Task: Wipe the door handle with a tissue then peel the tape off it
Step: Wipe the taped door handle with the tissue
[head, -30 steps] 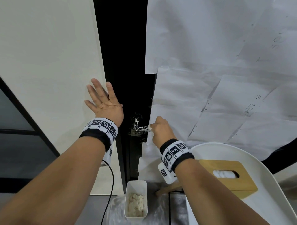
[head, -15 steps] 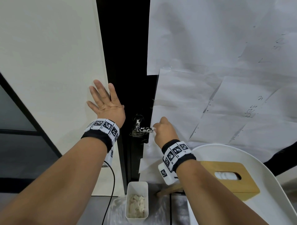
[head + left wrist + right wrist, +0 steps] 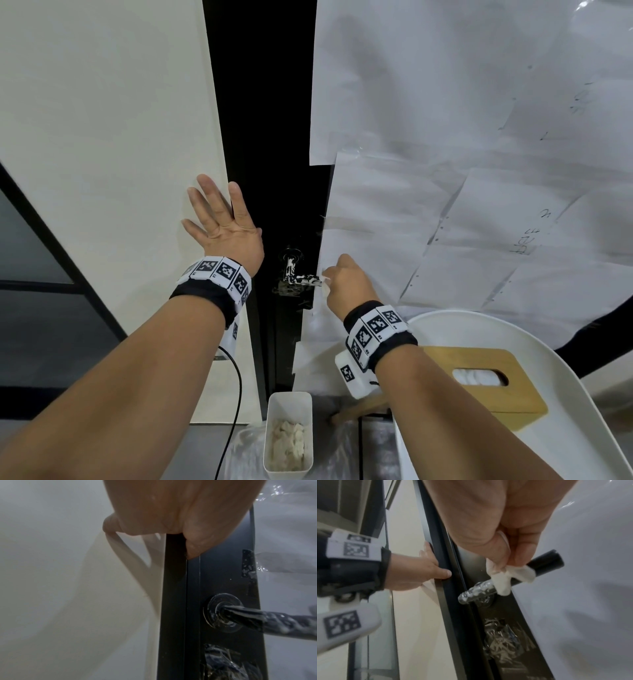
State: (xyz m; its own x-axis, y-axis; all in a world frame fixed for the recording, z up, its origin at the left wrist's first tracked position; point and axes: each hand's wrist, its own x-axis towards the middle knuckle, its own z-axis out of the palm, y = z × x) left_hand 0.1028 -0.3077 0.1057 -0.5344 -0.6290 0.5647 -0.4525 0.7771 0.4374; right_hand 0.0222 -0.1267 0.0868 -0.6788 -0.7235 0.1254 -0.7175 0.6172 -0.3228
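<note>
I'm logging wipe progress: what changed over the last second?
Little changed. The right hand with its pinched tissue sits at much the same spot on the handle; any slide along it is too slight to tell. The left hand stays flat on the wall by the frame. The tape is still on.

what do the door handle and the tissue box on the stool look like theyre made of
Door handle: looks like matte black metal, a smooth round bar, its inner part wrapped in shiny, crinkled clear tape. Tissue box: apparently light wood or bamboo, with a plain yellow-tan, low-sheen top and a cut oval slot; grain too faint to confirm.
</note>
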